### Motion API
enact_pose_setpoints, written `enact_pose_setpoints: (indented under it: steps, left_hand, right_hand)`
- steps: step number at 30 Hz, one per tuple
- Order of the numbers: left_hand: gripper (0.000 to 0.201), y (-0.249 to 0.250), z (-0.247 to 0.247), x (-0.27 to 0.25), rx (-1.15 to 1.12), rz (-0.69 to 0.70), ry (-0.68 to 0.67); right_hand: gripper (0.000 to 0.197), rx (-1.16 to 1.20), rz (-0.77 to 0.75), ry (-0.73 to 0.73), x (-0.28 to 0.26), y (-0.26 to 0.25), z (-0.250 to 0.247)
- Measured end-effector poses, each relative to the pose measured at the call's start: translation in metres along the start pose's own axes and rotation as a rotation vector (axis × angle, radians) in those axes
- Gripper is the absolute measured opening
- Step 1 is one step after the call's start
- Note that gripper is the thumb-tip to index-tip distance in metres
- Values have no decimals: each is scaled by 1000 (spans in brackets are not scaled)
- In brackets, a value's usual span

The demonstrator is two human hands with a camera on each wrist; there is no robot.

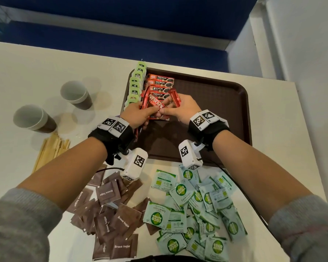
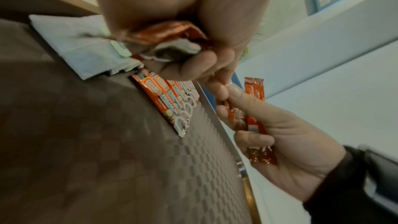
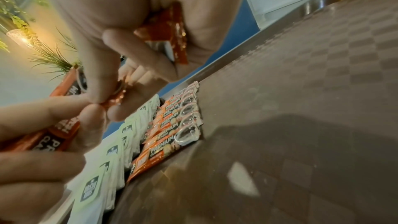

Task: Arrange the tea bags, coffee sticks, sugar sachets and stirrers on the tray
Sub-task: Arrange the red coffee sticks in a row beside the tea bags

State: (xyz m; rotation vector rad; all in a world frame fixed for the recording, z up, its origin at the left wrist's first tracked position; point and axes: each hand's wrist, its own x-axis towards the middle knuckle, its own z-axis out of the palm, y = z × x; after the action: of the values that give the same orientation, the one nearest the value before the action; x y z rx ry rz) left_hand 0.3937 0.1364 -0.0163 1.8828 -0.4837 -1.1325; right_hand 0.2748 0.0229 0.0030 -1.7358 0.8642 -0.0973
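A white table is standing against a blue bench seat, with a white wall rising beside it. Green plants are glowing under a warm lamp.

Glossy foil coffee sticks – on a matt, checker-textured plastic tray – beside pale wooden stirrers.
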Motion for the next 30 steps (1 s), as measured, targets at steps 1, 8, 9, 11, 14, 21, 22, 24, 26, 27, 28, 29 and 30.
enact_pose_setpoints:
  steps: [1, 8, 9, 11, 14, 21, 22, 24, 26, 27, 28, 29, 30]
  left_hand:
    - [28, 0, -1, -1, 17, 16, 17]
    - [25, 0, -17, 0, 91, 92, 156]
    - [24, -1, -18, 1, 160, 79, 154]
    - [30, -2, -19, 3, 316, 57, 153]
    - [35, -1, -21, 2, 483, 77, 184]
    - [30, 0, -28, 3, 400, 66, 246]
    - [30, 1, -28, 4, 391, 68, 246]
    - [30, 1, -28, 4, 388, 72, 244]
    - [29, 1, -28, 4, 392, 74, 236]
    - [30, 2, -27, 4, 394, 74, 233]
    - [31, 2, -26, 4, 397, 73, 230]
    - [32, 2, -26, 4, 399, 74, 226]
    - [34, 2, -26, 4, 399, 75, 224]
  right_hand:
    - [18, 24, 2, 5, -1, 0, -2]
    - [19, 24, 87, -9, -3, 13, -9]
    - [19, -12, 96, -9, -2, 16, -7]
    - [19, -73, 118, -8, 1, 21, -3]
    - [20, -136, 176, -23, 2, 25, 3]
    - [10, -204, 239, -26, 1, 27, 13]
    - [8, -214, 246, -16, 1, 27, 13]
    - [8, -231, 255, 0, 2, 27, 14]
    - [12, -253, 241, 10, 4, 28, 15]
    - [15, -276, 231, 16, 4, 28, 16]
    - [17, -302, 228, 24, 4, 29, 17]
    - [18, -323, 231, 32, 4, 30, 17]
    - [19, -330, 238, 40, 5, 32, 18]
